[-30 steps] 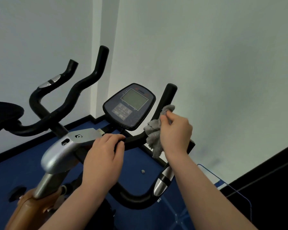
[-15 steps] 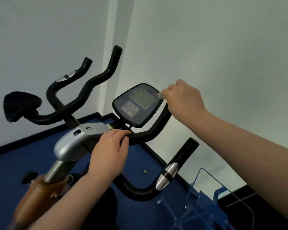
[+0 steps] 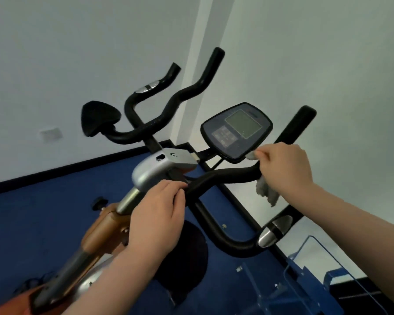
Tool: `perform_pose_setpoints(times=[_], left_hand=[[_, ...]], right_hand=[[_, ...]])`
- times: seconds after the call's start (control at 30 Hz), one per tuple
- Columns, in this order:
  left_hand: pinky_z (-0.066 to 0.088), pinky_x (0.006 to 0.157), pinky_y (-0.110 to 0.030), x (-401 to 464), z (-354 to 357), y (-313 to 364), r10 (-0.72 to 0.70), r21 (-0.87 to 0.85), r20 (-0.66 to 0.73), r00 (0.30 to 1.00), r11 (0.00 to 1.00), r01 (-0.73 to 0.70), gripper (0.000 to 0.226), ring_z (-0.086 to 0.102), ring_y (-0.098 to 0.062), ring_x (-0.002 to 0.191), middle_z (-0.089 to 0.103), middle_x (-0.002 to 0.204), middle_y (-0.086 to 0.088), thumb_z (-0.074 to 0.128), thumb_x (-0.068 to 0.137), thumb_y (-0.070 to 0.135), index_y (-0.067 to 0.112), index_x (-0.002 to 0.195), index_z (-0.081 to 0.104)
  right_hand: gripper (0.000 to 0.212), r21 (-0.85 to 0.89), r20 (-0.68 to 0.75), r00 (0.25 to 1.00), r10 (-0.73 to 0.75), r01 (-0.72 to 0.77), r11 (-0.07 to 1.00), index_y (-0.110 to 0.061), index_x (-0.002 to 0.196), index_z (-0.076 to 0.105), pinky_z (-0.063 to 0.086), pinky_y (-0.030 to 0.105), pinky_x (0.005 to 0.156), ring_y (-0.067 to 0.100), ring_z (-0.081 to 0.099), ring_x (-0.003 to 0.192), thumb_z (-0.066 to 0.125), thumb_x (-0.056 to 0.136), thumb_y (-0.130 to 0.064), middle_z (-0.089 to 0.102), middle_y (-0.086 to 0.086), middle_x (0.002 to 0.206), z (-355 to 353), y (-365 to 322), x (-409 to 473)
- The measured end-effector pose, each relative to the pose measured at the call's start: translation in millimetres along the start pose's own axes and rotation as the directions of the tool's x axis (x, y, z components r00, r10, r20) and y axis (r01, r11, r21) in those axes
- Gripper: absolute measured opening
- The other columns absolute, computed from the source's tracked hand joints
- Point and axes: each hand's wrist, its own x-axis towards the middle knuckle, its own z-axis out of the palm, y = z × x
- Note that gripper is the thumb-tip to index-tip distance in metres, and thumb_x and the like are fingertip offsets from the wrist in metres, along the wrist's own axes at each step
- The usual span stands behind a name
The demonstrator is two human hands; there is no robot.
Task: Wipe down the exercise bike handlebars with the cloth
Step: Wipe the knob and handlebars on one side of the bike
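The exercise bike's black handlebars (image 3: 228,175) branch left and right from a silver stem clamp. My right hand (image 3: 284,168) is wrapped around the right upright bar, just below the console, with the grey cloth (image 3: 265,192) pressed against the bar; a tail of cloth hangs under the hand. My left hand (image 3: 157,214) grips the bar's inner end beside the stem. The right bar's tip (image 3: 305,114) sticks up above my right hand. The lower right grip carries a chrome pulse sensor (image 3: 274,230).
A dark console with a grey screen (image 3: 237,130) sits between the bars. The left handlebars (image 3: 168,108) and a black pad (image 3: 98,117) are at the back left. White walls meet in a corner behind. A blue frame (image 3: 305,276) stands at lower right on the blue floor.
My right hand slid with the cloth up to the top of the right bar and has come back down to its bend. The view shifted, the bike now sitting further right. The left hand stayed put.
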Motion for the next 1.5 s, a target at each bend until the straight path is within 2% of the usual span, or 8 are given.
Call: perform_pose_setpoints(times=[0.4, 0.57, 0.7, 0.87, 0.97, 1.13, 1.3, 1.5], left_hand=[[0.047, 0.077, -0.026, -18, 9, -19, -0.154, -0.24, -0.097, 0.983, 0.962, 0.127, 0.028, 0.056, 0.003, 0.089, 0.061, 0.092, 0.018, 0.033, 0.094, 0.044, 0.034, 0.103, 0.058], [0.051, 0.075, -0.032, -24, 9, -22, -0.241, -0.333, -0.084, 0.967, 0.921, 0.201, 0.035, 0.059, 0.005, 0.084, 0.064, 0.085, 0.016, 0.026, 0.09, 0.056, 0.039, 0.107, 0.053], [0.051, 0.074, -0.035, -27, 9, -23, -0.262, -0.385, -0.106, 0.959, 0.9, 0.204, 0.041, 0.06, 0.002, 0.082, 0.064, 0.086, 0.015, 0.024, 0.089, 0.059, 0.036, 0.104, 0.055], [0.047, 0.064, -0.026, -29, 10, -21, -0.293, -0.395, -0.14, 0.946, 0.892, 0.218, 0.04, 0.06, 0.002, 0.077, 0.063, 0.081, 0.012, 0.022, 0.089, 0.059, 0.036, 0.104, 0.051], [0.05, 0.07, -0.031, -31, 11, -24, -0.288, -0.372, -0.122, 0.95, 0.9, 0.226, 0.039, 0.06, 0.002, 0.08, 0.064, 0.085, 0.013, 0.021, 0.089, 0.06, 0.038, 0.103, 0.05], [0.045, 0.075, -0.025, -25, 11, -21, -0.146, -0.24, -0.181, 0.973, 0.966, 0.1, 0.034, 0.057, -0.001, 0.089, 0.06, 0.087, 0.017, 0.029, 0.094, 0.045, 0.034, 0.089, 0.061], [0.045, 0.084, -0.017, -24, 13, -24, -0.047, -0.206, -0.189, 0.981, 0.979, 0.008, 0.033, 0.057, 0.0, 0.1, 0.061, 0.099, 0.021, 0.038, 0.093, 0.039, 0.027, 0.099, 0.069], [0.043, 0.084, -0.015, -24, 14, -25, -0.068, -0.226, -0.223, 0.973, 0.974, 0.016, 0.031, 0.057, 0.003, 0.098, 0.061, 0.097, 0.024, 0.041, 0.091, 0.038, 0.029, 0.096, 0.07]], right_hand=[[0.019, 0.37, -0.123, 0.985, -0.119, 0.157, 0.916, -0.024, 0.103, 0.073, 0.052, 0.028, 0.071, 0.015, 0.066, 0.071, 0.057, 0.092, -0.022, 0.075, -0.004, 0.082, 59, -74, -55], [0.014, 0.368, -0.177, 0.945, -0.274, 0.322, 0.872, -0.021, 0.094, 0.074, 0.041, 0.004, 0.064, 0.004, 0.05, 0.057, 0.065, 0.087, -0.013, 0.073, -0.008, 0.079, 64, -75, -59], [0.02, 0.463, -0.069, 0.903, -0.425, 0.406, 0.788, -0.022, 0.102, 0.073, 0.056, 0.033, 0.073, 0.014, 0.067, 0.074, 0.066, 0.085, -0.014, 0.074, -0.006, 0.101, 70, -82, -74], [0.024, 0.656, 0.15, 0.841, -0.52, 0.309, 0.689, -0.023, 0.108, 0.072, 0.046, 0.012, 0.092, -0.002, 0.063, 0.102, 0.065, 0.086, -0.015, 0.071, -0.007, 0.111, 68, -75, -73], [0.023, 0.707, 0.302, 0.772, -0.559, 0.213, 0.675, -0.026, 0.104, 0.073, 0.051, 0.019, 0.089, -0.002, 0.066, 0.094, 0.065, 0.086, -0.015, 0.075, -0.009, 0.099, 54, -70, -58], [0.019, 0.6, -0.003, 0.905, -0.426, 0.342, 0.723, -0.035, 0.101, 0.072, 0.048, 0.013, 0.075, -0.008, 0.06, 0.082, 0.06, 0.087, -0.031, 0.065, -0.031, 0.081, 32, -67, 5], [0.014, 0.377, 0.297, 0.745, -0.598, 0.484, 0.79, -0.028, 0.097, 0.074, 0.046, 0.032, 0.085, 0.008, 0.056, 0.091, 0.066, 0.086, -0.029, 0.06, -0.009, 0.097, 61, -85, 21], [0.01, 0.435, 0.539, 0.553, -0.636, 0.464, 0.772, -0.034, 0.086, 0.075, 0.045, 0.02, 0.078, 0.001, 0.056, 0.085, 0.067, 0.083, -0.039, 0.058, -0.015, 0.09, 45, -74, 41]])
